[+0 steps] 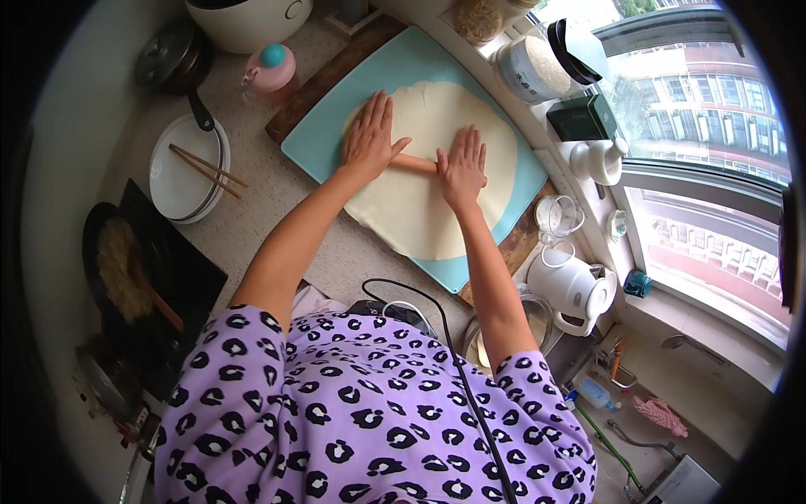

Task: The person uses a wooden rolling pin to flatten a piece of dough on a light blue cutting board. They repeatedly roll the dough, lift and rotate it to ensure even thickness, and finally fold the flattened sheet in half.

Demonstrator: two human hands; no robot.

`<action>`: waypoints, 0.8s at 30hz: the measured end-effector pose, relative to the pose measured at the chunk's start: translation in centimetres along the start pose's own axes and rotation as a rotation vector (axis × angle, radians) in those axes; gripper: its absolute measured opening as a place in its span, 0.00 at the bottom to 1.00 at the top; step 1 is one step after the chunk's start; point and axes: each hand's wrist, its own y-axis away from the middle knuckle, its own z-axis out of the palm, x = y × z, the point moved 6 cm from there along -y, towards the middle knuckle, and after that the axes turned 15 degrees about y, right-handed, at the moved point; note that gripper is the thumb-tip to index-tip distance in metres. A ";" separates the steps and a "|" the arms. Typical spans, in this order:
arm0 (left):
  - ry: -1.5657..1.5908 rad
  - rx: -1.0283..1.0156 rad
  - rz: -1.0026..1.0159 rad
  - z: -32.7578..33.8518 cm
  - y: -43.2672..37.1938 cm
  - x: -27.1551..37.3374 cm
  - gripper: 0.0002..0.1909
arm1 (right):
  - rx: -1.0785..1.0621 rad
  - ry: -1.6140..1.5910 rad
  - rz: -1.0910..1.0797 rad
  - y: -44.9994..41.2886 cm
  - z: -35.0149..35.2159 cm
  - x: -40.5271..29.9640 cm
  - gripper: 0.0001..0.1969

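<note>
A large thin sheet of dough (pixel 409 217) covers much of a light-blue mat (pixel 327 135), its lower left edge hanging past the mat's rim. Beneath the mat lies a dark wooden board (pixel 302 94). Across the dough rests a slim wooden rolling pin (pixel 414 164). My left hand (pixel 370 140) lies palm down over the pin's left end, fingers stretched out and thumb along it. Over its right part my right hand (pixel 463 165) is laid flat, fingers extended, with the pin's tip showing beyond it. Neither hand is curled round the pin.
Stacked white plates with wooden chopsticks (pixel 204 165) and a pink bottle (pixel 271 72) stand left. A wok of food (pixel 119 271) sits lower left. At right are a glass cup (pixel 551 215), a white electric kettle (pixel 560 283) and windowsill jars (pixel 532 68). A black cable (pixel 448 327) crosses before my body.
</note>
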 end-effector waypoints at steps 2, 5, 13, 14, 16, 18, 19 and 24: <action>-0.012 0.039 -0.037 -0.6 -1.2 -0.1 0.47 | -0.005 0.030 0.050 -0.6 0.8 0.0 0.36; 0.006 -0.006 -0.033 -1.1 1.0 0.9 0.48 | -0.001 -0.009 0.047 1.1 0.0 -0.5 0.36; 0.130 -0.331 -0.045 -2.4 15.9 4.3 0.55 | -0.282 -0.152 -0.083 16.1 -3.4 -2.1 0.47; 0.097 -0.325 -0.032 -1.6 15.5 3.6 0.54 | -0.270 -0.133 -0.091 15.3 -3.0 -1.6 0.47; 0.041 -0.273 0.019 -1.5 11.3 2.3 0.53 | -0.256 -0.102 -0.111 11.4 -2.7 -1.2 0.46; 0.036 -0.171 0.098 -1.7 5.3 0.7 0.51 | -0.114 -0.010 -0.080 5.4 -1.2 -0.6 0.41; 0.053 -0.092 0.149 -2.0 2.2 -0.1 0.49 | -0.068 0.050 -0.101 2.2 -0.3 -0.2 0.38; -0.034 0.155 0.143 -1.2 -6.7 -3.2 0.46 | 0.093 0.073 -0.051 -6.7 2.9 1.5 0.37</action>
